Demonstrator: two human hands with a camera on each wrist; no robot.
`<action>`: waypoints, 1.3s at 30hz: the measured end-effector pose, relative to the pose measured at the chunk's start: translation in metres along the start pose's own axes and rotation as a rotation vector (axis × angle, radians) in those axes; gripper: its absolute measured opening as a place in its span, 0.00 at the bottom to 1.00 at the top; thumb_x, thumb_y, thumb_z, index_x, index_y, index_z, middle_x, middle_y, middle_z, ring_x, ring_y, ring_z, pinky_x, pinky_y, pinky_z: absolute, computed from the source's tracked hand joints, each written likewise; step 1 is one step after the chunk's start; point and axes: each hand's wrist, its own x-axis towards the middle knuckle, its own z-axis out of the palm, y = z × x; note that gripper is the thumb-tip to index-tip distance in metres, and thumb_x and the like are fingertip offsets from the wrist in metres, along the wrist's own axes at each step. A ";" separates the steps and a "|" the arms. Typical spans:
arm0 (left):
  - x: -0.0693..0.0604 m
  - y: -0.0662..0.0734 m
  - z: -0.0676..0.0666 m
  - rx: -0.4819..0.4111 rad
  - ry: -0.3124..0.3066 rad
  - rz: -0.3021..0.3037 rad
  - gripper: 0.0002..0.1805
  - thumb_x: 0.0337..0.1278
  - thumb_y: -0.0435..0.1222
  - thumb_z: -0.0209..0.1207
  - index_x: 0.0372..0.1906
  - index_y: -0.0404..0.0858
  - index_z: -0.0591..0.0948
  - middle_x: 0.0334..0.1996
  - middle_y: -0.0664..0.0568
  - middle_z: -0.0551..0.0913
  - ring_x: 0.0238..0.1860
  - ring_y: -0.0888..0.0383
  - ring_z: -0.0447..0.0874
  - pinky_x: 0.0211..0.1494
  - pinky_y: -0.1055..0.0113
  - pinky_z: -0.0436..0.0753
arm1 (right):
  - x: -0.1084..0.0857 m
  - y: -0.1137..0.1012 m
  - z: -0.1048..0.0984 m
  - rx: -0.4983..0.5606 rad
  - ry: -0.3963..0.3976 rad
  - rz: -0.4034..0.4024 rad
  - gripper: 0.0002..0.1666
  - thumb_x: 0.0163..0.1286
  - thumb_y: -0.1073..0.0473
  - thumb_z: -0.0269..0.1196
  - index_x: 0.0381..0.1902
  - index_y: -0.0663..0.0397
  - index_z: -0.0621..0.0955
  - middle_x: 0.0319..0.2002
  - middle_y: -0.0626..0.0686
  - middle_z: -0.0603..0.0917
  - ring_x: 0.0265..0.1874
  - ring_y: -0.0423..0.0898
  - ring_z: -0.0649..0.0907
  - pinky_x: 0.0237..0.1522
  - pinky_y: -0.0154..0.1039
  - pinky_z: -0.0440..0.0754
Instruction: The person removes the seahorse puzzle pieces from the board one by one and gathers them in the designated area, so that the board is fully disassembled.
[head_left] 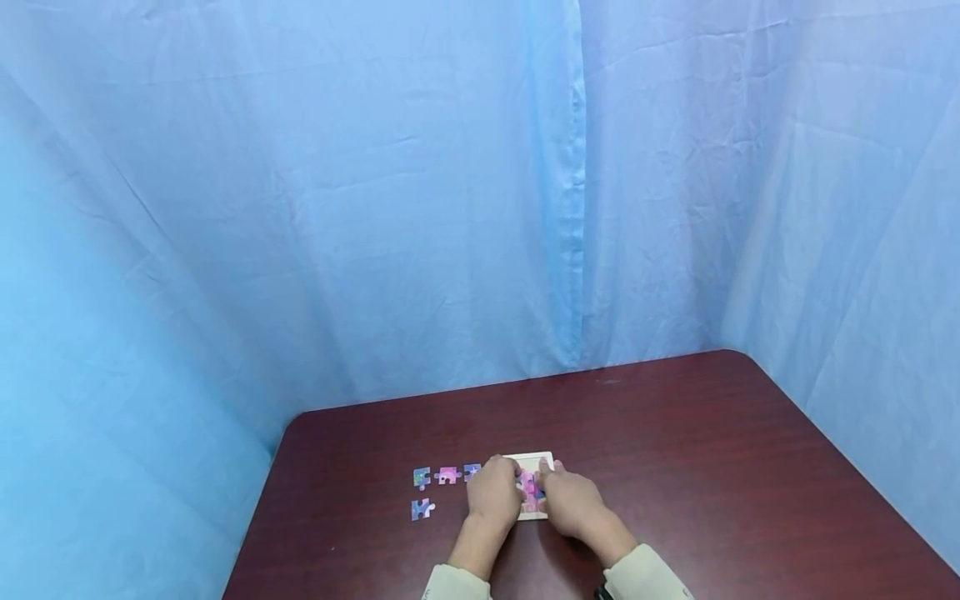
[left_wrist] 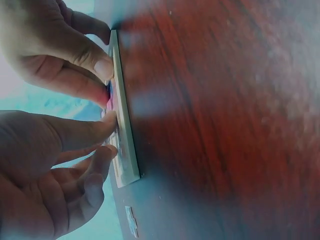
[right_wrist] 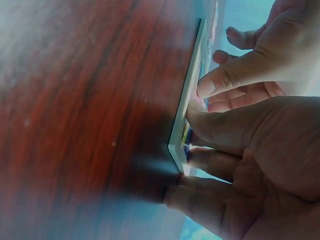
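A pale shallow puzzle tray (head_left: 534,516) lies flat on the table with pink and purple jigsaw pieces (head_left: 528,482) in it. My left hand (head_left: 495,492) reaches over its left side; in the left wrist view its thumb (left_wrist: 106,126) and a bent finger touch down there, slightly apart. Over the right side is my right hand (head_left: 576,502), its thumb (right_wrist: 200,117) on the pieces near the left thumb. Another right fingertip (right_wrist: 175,196) is down beside the tray's corner. Whether either hand pinches a piece or only presses is hidden by the fingers.
Left of the tray lie several loose jigsaw pieces: a blue-green one (head_left: 422,477), a pink one (head_left: 447,475), a blue one with a star (head_left: 472,472) and a purple-blue one (head_left: 422,509). The dark red table (head_left: 675,467) meets blue curtains (head_left: 420,250) behind and at both sides.
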 end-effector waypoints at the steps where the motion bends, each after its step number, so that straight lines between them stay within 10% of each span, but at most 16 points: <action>1: 0.000 0.001 0.000 0.005 0.006 0.005 0.13 0.36 0.32 0.80 0.33 0.43 0.90 0.32 0.50 0.90 0.32 0.51 0.91 0.33 0.55 0.85 | 0.000 0.000 0.000 0.002 -0.002 0.003 0.37 0.63 0.57 0.74 0.67 0.70 0.79 0.63 0.75 0.82 0.55 0.67 0.88 0.47 0.61 0.88; 13: -0.001 -0.003 -0.001 -0.072 0.005 0.021 0.15 0.38 0.28 0.76 0.32 0.44 0.83 0.28 0.53 0.84 0.30 0.53 0.86 0.31 0.58 0.79 | 0.001 -0.002 0.001 -0.002 -0.026 -0.006 0.30 0.64 0.56 0.74 0.62 0.63 0.85 0.67 0.68 0.81 0.64 0.65 0.84 0.53 0.61 0.87; 25: -0.003 -0.018 -0.011 -0.346 -0.010 -0.091 0.06 0.55 0.33 0.71 0.31 0.47 0.86 0.23 0.64 0.85 0.24 0.69 0.77 0.29 0.66 0.72 | 0.006 0.001 0.009 -0.008 -0.008 -0.027 0.32 0.64 0.57 0.74 0.64 0.66 0.83 0.65 0.71 0.82 0.62 0.66 0.85 0.48 0.62 0.87; 39: -0.013 -0.057 -0.042 -0.268 0.009 -0.237 0.06 0.56 0.35 0.73 0.30 0.46 0.86 0.22 0.61 0.83 0.24 0.64 0.76 0.30 0.61 0.74 | 0.005 -0.003 0.001 -0.007 -0.050 -0.023 0.26 0.67 0.59 0.71 0.62 0.61 0.85 0.71 0.65 0.79 0.71 0.66 0.79 0.62 0.62 0.83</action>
